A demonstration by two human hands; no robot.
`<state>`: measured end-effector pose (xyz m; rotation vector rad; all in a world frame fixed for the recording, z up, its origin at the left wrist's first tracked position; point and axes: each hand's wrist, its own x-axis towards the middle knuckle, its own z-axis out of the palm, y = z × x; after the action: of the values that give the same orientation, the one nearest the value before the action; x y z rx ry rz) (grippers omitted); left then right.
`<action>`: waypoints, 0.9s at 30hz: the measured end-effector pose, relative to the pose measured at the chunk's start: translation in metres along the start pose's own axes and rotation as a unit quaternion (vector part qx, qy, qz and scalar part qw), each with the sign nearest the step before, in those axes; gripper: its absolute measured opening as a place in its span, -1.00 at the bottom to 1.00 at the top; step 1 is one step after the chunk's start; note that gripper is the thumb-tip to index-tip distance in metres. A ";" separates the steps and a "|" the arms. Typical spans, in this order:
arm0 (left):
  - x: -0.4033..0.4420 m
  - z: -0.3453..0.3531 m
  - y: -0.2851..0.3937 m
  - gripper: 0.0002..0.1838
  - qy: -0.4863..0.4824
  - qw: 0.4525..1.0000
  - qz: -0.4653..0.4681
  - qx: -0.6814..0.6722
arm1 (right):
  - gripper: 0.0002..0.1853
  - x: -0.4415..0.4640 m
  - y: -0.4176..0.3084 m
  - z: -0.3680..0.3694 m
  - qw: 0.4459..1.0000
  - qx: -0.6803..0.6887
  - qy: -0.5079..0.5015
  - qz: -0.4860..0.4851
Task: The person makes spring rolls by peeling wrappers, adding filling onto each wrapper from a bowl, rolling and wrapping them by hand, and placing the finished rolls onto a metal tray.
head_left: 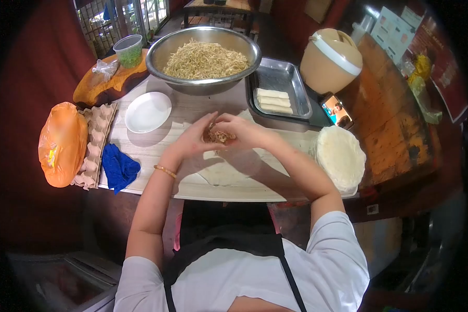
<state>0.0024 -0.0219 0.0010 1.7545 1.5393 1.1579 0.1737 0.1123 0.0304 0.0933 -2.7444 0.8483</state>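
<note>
My left hand and my right hand curve toward each other around a small clump of bean sprout filling. Fingers of both hands press on its sides, and part of the clump is hidden by them. Beneath my hands a thin pale wrapper lies flat on the table, hard to tell from the light surface. Beyond them stands a large steel bowl heaped with bean sprouts. To the right, a metal tray holds several white rolls.
A stack of round wrappers lies at the right, below a phone and a beige jug. Leftward are a white plate, blue cloth, egg carton, orange bag, and wooden board bearing a tub of greens.
</note>
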 end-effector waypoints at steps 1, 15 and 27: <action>0.004 0.007 -0.011 -0.17 0.024 0.998 0.050 0.041 | -0.56 -0.002 0.000 -0.002 1.000 0.000 0.001 0.000; -0.023 -0.017 -0.024 -0.50 0.088 0.975 0.042 0.201 | -0.75 -0.020 0.014 0.003 0.994 -0.069 0.078 0.044; -0.010 -0.023 -0.037 -0.88 0.104 0.966 -0.054 0.231 | -0.51 -0.013 0.020 0.022 0.994 -0.051 0.095 0.013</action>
<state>-0.0358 -0.0272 -0.0212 1.8452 2.1406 1.0100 0.1783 0.1165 -0.0016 -0.0402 -2.6088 0.6832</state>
